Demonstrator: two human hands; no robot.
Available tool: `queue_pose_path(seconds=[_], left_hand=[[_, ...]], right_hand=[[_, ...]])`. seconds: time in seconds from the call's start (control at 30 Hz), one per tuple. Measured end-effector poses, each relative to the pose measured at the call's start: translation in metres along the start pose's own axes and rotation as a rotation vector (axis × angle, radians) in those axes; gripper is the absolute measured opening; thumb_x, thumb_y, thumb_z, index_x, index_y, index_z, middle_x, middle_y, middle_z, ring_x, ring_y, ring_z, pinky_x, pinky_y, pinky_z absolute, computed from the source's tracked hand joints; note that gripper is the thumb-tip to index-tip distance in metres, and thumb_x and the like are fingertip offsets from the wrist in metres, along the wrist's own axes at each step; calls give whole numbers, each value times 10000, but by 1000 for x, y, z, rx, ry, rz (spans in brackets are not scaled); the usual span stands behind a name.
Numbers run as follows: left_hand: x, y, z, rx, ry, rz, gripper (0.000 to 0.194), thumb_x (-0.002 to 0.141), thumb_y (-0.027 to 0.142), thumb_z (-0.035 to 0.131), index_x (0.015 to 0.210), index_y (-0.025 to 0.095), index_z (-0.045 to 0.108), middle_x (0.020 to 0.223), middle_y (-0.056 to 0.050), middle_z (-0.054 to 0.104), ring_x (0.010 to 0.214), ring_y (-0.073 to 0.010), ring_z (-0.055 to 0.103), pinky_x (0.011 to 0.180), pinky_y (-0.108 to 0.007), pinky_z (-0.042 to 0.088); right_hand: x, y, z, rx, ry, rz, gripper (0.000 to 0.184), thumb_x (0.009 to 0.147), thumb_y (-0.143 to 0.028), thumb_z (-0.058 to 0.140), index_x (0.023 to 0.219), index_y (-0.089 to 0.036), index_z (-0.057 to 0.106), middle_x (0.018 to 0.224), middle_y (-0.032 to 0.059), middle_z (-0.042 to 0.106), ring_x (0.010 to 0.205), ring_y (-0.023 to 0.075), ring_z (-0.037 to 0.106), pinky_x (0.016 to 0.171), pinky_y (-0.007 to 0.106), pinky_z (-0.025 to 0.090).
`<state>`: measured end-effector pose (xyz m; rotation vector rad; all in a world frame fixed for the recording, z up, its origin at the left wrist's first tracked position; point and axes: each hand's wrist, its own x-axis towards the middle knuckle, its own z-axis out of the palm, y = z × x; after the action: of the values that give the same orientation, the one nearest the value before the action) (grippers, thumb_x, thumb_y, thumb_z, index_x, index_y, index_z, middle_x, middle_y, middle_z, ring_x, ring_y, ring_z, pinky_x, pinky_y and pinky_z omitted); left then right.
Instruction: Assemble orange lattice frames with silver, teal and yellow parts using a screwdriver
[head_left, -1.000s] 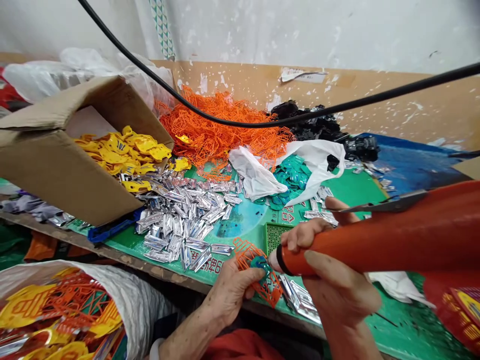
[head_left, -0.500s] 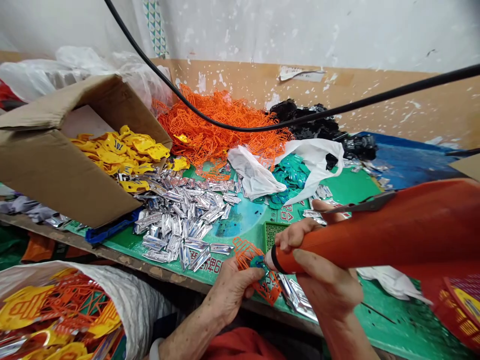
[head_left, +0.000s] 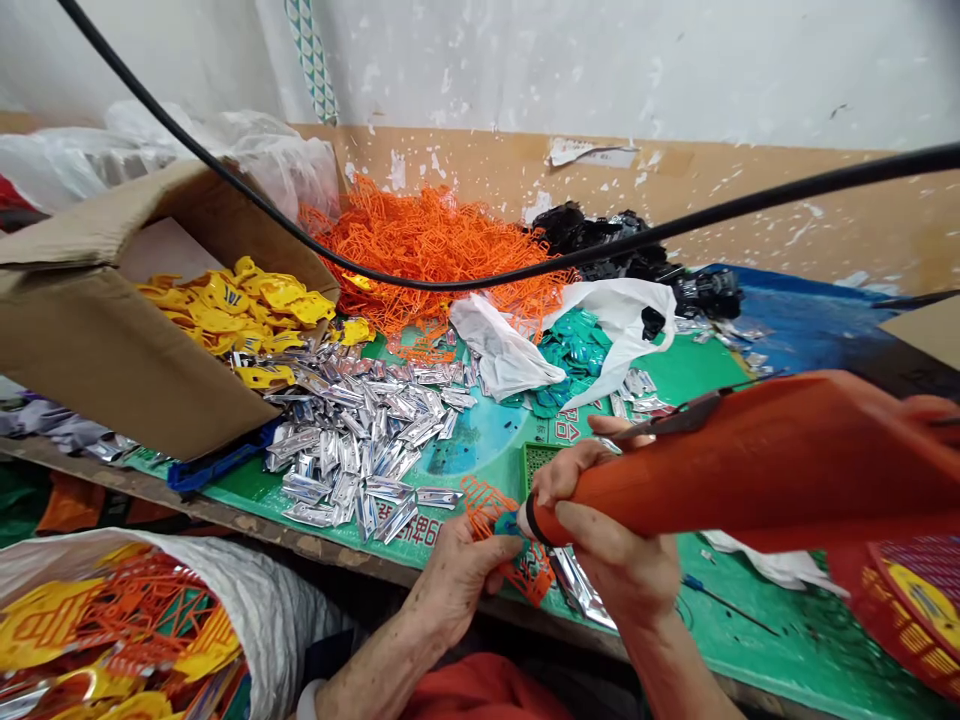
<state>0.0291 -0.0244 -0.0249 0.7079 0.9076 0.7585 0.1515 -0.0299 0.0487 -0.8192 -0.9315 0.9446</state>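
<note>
My left hand point(head_left: 457, 578) pinches an orange plastic lattice piece point(head_left: 484, 505), with a small teal part point(head_left: 510, 524) against it. My right hand point(head_left: 607, 540) is wrapped around a long orange tapered tool point(head_left: 720, 475) with a black collar at its narrow tip. That tip presses on the teal part, and the lattice is partly hidden behind my fingers. A dark scissor blade point(head_left: 679, 418) lies along the top of the tool, next to my right fingers.
A cardboard box point(head_left: 112, 360) of yellow cutouts overhangs the green board point(head_left: 720, 590). Silver foil pieces point(head_left: 352, 440) and an orange lattice heap point(head_left: 427, 250) lie beyond my hands. A white sack point(head_left: 225, 590) sits lower left. A black cable point(head_left: 465, 285) crosses overhead. A hand point(head_left: 930, 415) shows far right.
The orange tool's tip and both hands have shifted slightly left, and the tool's wide end has tilted lower. The scissor blade shows less, and a hand has appeared at the right edge.
</note>
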Motion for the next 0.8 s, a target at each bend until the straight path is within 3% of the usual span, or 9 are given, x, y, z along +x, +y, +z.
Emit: queue_pose_path(seconds=[0.1,0.27,0.37,0.5,0.8], left_hand=[[-2,2,1,3,-1,-4,226,613,297,758,728,139,643,553,50,451,455,-55,324,420,-194,233],[-4,1,2,32,26,13,216,652,305,768,718,138,648,620,17,539,510,-76,421,444,-194,329],[-3,-1,1,34,28,8,258,655,334,780,765,132,662,645,8,568,522,-79,442,453,-196,359],[-2,0,1,24,39,-6,327,640,364,794,817,115,675,685,-18,610,549,-90,473,462,-197,381],[-2,4,3,-43,58,0,383,619,373,821,871,126,672,784,-26,639,619,-108,515,482,-210,415]], right_hand=[[6,-8,-2,78,5,1,671,624,-115,675,1244,-291,487,674,-54,587,594,146,565,607,338,496],[30,-13,-22,61,152,-166,559,620,-91,661,1135,-285,567,636,-58,614,570,143,556,601,329,492],[44,-2,-38,-52,266,-211,380,587,-108,709,938,-233,635,621,-49,619,556,149,559,584,331,479],[52,18,-51,-165,316,-176,128,589,-132,733,646,-177,627,613,-28,609,547,139,554,588,328,476],[54,33,-50,-227,321,-169,108,581,-176,731,563,-163,626,588,-16,599,552,140,540,592,321,478]])
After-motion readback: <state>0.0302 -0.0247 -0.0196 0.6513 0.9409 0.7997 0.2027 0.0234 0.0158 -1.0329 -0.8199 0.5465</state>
